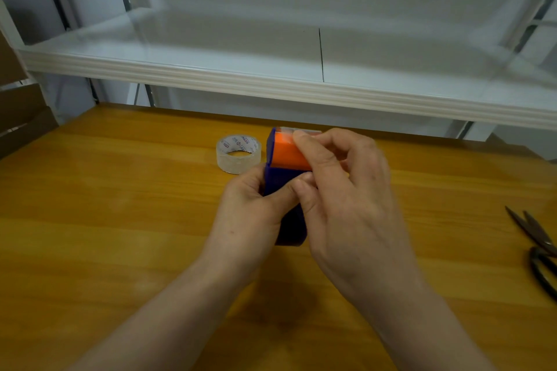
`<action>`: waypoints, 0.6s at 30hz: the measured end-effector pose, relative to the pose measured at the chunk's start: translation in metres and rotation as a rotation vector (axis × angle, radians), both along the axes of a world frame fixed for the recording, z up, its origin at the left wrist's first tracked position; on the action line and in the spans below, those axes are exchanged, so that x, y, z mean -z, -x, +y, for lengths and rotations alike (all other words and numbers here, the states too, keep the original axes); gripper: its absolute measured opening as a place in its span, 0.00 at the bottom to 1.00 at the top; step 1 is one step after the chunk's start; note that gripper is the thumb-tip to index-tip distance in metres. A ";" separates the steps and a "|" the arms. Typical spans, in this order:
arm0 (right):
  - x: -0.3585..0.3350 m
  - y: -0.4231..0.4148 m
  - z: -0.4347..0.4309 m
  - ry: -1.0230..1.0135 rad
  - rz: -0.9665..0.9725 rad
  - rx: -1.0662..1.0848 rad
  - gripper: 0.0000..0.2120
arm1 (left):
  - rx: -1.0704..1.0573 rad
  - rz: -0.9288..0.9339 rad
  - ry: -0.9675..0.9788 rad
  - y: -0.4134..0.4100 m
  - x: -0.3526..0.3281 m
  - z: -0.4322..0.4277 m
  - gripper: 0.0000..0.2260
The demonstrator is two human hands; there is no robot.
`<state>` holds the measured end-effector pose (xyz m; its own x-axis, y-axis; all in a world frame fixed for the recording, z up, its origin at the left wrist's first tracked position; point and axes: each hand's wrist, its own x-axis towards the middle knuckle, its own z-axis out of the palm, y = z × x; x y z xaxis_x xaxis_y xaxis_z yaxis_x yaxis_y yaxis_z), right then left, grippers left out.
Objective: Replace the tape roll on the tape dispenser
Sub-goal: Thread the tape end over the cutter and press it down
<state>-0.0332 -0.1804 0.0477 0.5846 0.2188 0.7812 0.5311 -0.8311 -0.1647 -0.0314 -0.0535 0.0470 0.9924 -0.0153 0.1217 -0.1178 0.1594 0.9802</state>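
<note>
A blue tape dispenser (278,181) with an orange front part (286,152) is held above the wooden table, between both hands. My left hand (250,214) grips its blue body from the left and below. My right hand (340,190) covers its right side, with the forefinger tip pressing on the top of the orange part, where a strip of clear tape shows. A clear tape roll (238,153) with printed lettering lies flat on the table just left of the dispenser, touching neither hand.
Dark scissors (536,247) lie at the table's right edge. A white shelf (271,81) overhangs the far side of the wooden table (120,220). Brown cardboard (21,117) stands at the far left.
</note>
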 end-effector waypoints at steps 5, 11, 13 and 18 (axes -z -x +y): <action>0.001 -0.001 0.003 0.013 0.067 0.023 0.24 | 0.005 0.028 0.018 -0.001 0.000 0.000 0.11; 0.004 -0.002 0.005 -0.003 0.080 0.017 0.25 | 0.024 0.077 0.067 -0.003 0.002 0.001 0.13; 0.003 -0.002 0.004 -0.006 0.082 0.024 0.25 | 0.049 0.104 0.102 -0.004 0.001 0.002 0.14; 0.003 -0.003 0.002 0.014 0.111 0.027 0.27 | 0.090 0.159 0.135 -0.006 0.001 0.007 0.12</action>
